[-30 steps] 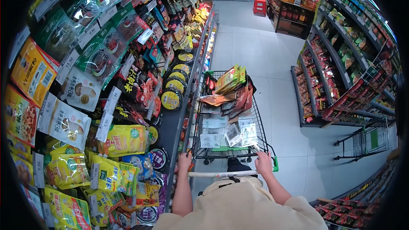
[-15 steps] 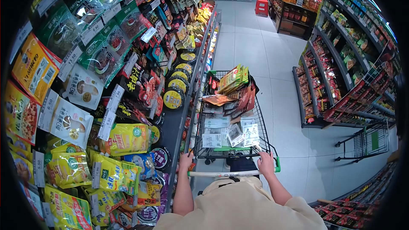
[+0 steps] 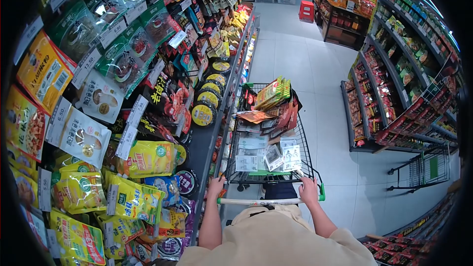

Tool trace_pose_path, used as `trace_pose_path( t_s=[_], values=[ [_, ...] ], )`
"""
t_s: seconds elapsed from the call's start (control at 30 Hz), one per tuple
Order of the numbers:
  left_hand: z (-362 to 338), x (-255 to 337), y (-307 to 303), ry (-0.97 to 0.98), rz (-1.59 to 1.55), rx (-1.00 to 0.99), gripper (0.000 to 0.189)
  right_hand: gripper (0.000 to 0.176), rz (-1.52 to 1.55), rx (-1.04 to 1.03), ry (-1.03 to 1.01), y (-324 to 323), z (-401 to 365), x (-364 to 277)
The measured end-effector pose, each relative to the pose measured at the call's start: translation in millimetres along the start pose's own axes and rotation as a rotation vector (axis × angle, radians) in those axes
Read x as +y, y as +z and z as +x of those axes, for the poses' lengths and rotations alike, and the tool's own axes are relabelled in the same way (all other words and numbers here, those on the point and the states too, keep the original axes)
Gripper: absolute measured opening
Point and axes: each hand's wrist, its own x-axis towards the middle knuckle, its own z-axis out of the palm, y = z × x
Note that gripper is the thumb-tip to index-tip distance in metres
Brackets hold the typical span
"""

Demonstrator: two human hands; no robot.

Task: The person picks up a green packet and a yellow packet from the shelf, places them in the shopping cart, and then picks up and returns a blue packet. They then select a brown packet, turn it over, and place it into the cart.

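Note:
A wire shopping cart (image 3: 309,160) with green corner pieces stands in front of me. My left hand (image 3: 215,187) is closed around its frame at the left end of the handlebar (image 3: 258,201). At the right end, my right hand (image 3: 308,190) grips the cart the same way. In the basket, yellow-green packets (image 3: 272,93) and brown-red packets (image 3: 286,120) are heaped toward the far end. Several white printed packets (image 3: 291,157) lie flat nearer to me.
Along the left runs a tall shelf with hanging seasoning packets (image 3: 138,160) and round yellow-lidded tubs (image 3: 202,115). On the right are a shelf unit (image 3: 382,91) and another cart (image 3: 424,167). Tiled floor (image 3: 281,51) leads ahead to a red stool (image 3: 306,11).
The view has shifted a little, so the shelves and cart appear slightly right and lower. Both hands keep their hold on the cart.

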Motion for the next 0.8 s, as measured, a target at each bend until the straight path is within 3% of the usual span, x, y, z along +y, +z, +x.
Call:
trace_pose_path(
  t_s=[0.1, 0.2, 0.8],
  values=[
    [4, -2, 1, 0.042, 0.122, 0.023, 0.040, 0.031, 0.006, 0.018, 0.007, 2, 1, 1],
    [-2, -2, 2, 0.108, 0.009, 0.041, 0.043, 0.031, 0.017, 0.020, -0.005, 2, 0, 3],
    [-1, -8, 1, 0.117, 0.075, 0.041, 0.049, 0.031, -0.008, 0.012, -0.015, 4, -6, 2]
  ],
)
